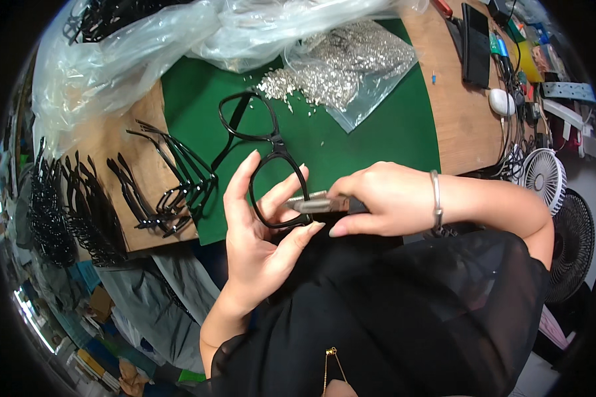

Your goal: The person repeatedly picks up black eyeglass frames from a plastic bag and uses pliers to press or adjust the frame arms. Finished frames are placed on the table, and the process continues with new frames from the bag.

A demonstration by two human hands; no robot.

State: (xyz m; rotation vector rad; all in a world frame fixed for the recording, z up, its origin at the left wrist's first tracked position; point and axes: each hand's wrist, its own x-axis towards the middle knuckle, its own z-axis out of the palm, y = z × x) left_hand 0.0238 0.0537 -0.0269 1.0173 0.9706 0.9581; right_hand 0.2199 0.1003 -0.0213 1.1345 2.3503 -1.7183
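Note:
My left hand grips a black eyeglass frame by its near rim, fingers passing behind and through the empty eye opening. The frame's far rim points away over the green mat. My right hand is closed around a pair of pliers with metal jaws and dark handles. Those jaws meet the frame's near outer corner, close to my left thumb. Just what lies between the jaws is too small to tell. A pile of small silvery metal pieces lies on the mat beyond the frame.
Several black eyeglass frames stand at the mat's left edge, with more stacked further left. A clear bag of silvery pieces lies on the green mat. Large plastic sheeting covers the back. Phone, cables and fans are right.

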